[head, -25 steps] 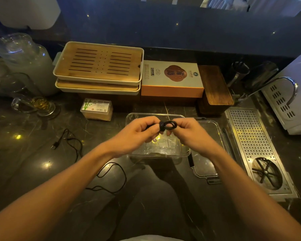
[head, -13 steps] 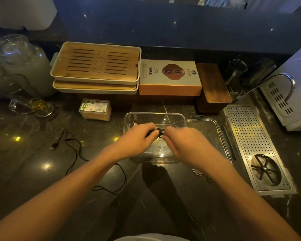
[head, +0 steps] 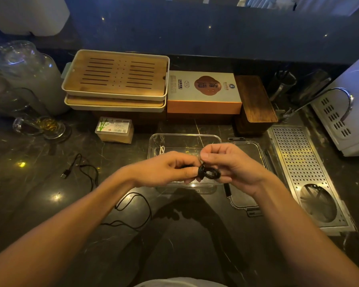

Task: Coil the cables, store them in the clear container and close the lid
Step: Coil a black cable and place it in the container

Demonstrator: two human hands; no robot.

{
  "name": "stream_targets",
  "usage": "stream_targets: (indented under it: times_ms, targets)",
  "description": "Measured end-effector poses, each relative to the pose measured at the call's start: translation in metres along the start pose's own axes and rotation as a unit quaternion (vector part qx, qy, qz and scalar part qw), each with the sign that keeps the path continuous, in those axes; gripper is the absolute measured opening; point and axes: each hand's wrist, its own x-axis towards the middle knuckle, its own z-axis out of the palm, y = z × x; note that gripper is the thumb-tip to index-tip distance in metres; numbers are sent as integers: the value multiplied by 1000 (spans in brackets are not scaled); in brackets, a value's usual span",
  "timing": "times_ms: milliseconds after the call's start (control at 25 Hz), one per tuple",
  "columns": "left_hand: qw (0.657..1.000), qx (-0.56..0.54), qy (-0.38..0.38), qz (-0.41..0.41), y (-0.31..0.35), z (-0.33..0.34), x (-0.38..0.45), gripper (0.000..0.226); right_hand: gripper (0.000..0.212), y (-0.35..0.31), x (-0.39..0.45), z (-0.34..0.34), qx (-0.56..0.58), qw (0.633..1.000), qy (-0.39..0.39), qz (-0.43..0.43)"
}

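Your left hand (head: 170, 168) and right hand (head: 234, 166) meet above the near edge of the clear container (head: 184, 139), and both pinch a small black coil (head: 208, 173) between curled fingers. The coil hangs between your fingertips, over the container's near wall rather than inside it. A thin white cable (head: 161, 150) lies in the container's far left corner. The lid (head: 251, 154) lies flat on the counter (head: 50, 162) just to the right of the container, touching or nearly touching it. A loose black cable (head: 133, 216) sprawls on the counter to the left of the container, under your left forearm, its plug (head: 65, 174) further left. At the counter's back edge stand two stacked trays (head: 116, 79), an orange box (head: 203, 92) and a wooden box (head: 255, 100). A perforated metal drain (head: 298, 158) runs along the right side.
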Motion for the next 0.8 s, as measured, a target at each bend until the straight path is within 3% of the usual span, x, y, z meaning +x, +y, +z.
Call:
stream_targets:
  times_ms: [80, 200, 360, 440, 680, 800]
  targets:
    - [988, -154, 5, 5, -4, 7, 1, 25, 7, 11, 0, 2, 111, 993, -10, -32]
    - [914, -405, 34, 13, -8, 23, 5, 21, 14, 24, 2, 9, 202, 975, -1, -90]
    - [800, -598, 40, 30, -10, 34, 13, 16, 23, 24, -1, 15, 181, 971, 47, -145]
    - [767, -639, 44, 18, -9, 35, 14, 21, 27, 22, 0, 17, 141, 973, 72, -167]
    - [727, -682, 72, 28, -9, 36, 16, 28, 26, 17, 2, 18, -88, 957, 157, -229]
    - [780, -614, 120, 19, -8, 34, 15, 31, 24, 18, 0, 18, -198, 931, 199, -235]
